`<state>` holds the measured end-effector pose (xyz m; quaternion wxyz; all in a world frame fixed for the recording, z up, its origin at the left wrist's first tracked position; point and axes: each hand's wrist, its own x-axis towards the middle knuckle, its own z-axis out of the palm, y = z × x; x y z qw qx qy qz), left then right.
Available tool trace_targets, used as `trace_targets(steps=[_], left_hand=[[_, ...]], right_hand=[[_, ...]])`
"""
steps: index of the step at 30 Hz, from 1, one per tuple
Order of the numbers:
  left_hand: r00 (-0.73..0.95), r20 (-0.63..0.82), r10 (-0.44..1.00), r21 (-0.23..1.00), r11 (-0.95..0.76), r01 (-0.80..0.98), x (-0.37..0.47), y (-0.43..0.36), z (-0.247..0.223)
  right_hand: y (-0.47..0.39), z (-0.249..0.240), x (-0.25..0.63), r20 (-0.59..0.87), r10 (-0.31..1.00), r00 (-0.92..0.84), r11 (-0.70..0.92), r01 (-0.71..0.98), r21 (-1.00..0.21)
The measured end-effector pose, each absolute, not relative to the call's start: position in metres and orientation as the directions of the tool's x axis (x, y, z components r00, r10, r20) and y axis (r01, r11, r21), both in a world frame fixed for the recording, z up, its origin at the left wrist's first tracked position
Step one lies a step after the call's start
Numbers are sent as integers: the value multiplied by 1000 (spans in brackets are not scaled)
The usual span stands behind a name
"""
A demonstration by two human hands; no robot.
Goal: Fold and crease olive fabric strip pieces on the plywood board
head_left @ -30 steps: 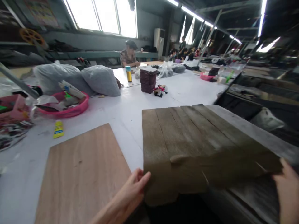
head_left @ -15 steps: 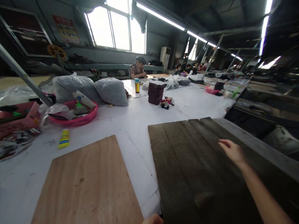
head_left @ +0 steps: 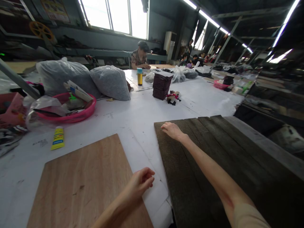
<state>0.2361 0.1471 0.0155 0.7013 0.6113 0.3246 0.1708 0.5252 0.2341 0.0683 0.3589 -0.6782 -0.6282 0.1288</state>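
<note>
Dark brown sheets or strips of fabric lie side by side on the white table at the right. Over their far left corner is my right hand, fingers together and bent down; whether it pinches the cloth is too small to tell. My left hand hovers near the right edge of a plywood board, its fingers curled and apart with nothing between them. Between the board and the dark fabric runs a strip of white tabletop.
At the left are a pink basket, a yellow tube and filled plastic bags. Further back stand a dark stack and a bottle. A person sits across the table.
My right hand has moved left across the dark fabric to its far left corner. My left hand has risen into view from the bottom edge. The camera view has shifted slightly.
</note>
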Motion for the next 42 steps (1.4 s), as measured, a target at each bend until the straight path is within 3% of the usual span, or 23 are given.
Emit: trace_targets(steps=[5, 9, 18, 24, 28, 34, 42], left_hand=[[719, -196, 667, 979, 171, 107, 256, 171, 2], [703, -171, 690, 984, 161, 82, 265, 180, -4], [704, -199, 682, 976, 200, 82, 273, 186, -8], [662, -198, 723, 975, 214, 59, 295, 210, -10], [610, -242, 755, 961, 273, 44, 303, 227, -11], [611, -264, 747, 947, 322, 16, 304, 238, -17], [628, -266, 731, 939, 345, -4, 308, 241, -24]], right_hand=[[237, 81, 520, 80, 997, -18, 42, 951, -305], [230, 89, 520, 17, 999, -33, 35, 984, -177], [199, 86, 510, -46, 992, -114, 108, 987, -115], [252, 81, 517, 6, 1000, -6, 6, 998, -56], [298, 66, 519, -32, 998, 59, -60, 998, -31], [333, 48, 529, -131, 990, 51, -58, 997, -48], [339, 53, 537, -101, 995, -26, 15, 994, -110]])
